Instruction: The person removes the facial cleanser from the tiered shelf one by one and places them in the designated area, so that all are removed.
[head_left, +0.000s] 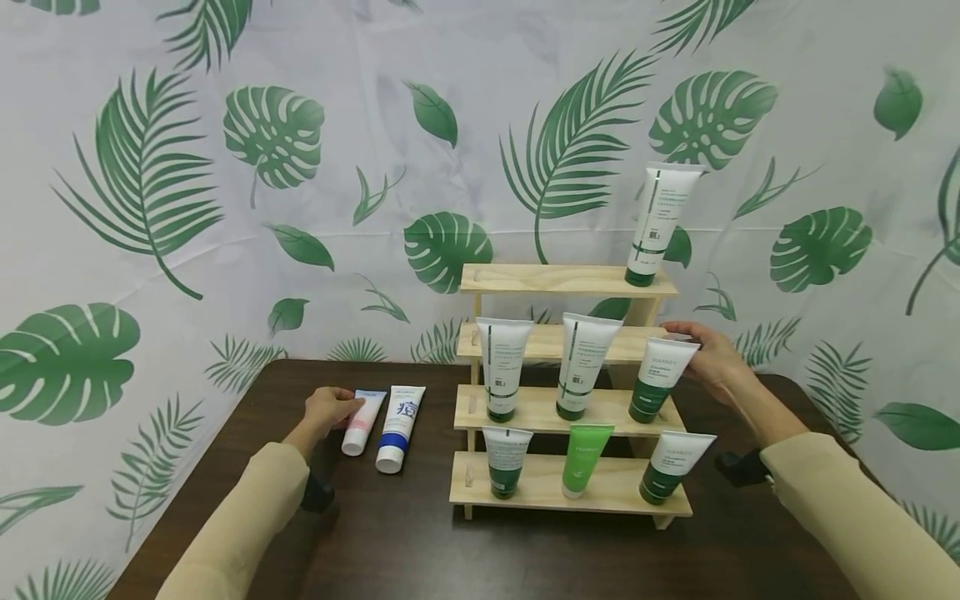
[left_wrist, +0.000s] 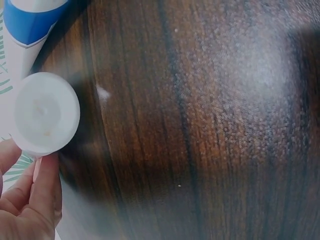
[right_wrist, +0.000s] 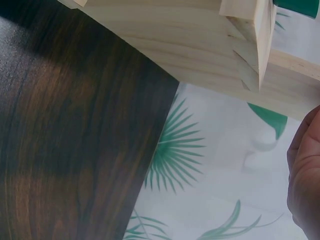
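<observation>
In the head view my left hand [head_left: 327, 414] pinches a small white-and-pink tube with a pale blue end [head_left: 365, 421], which lies on the dark table. Its round white cap [left_wrist: 46, 112] faces the left wrist camera. Right beside it lies a white tube with a blue band [head_left: 400, 429]. My right hand [head_left: 708, 358] is at the right end of the wooden tiered stand [head_left: 573, 471], level with its third shelf, behind a white-and-green tube [head_left: 663, 377]. In the right wrist view part of this hand [right_wrist: 306, 172] shows beside the board [right_wrist: 292, 75]; whether its hidden fingertips grip it, I cannot tell.
Two white tubes [head_left: 504, 367] [head_left: 587, 365] share the second shelf with the white-and-green one. On the bottom shelf stand a grey-and-green tube [head_left: 506, 460], a bright green tube [head_left: 586, 458] and another white-and-green tube [head_left: 675, 467]. One tall tube [head_left: 662, 223] leans on top. Leaf-patterned cloth [head_left: 360, 167] hangs behind.
</observation>
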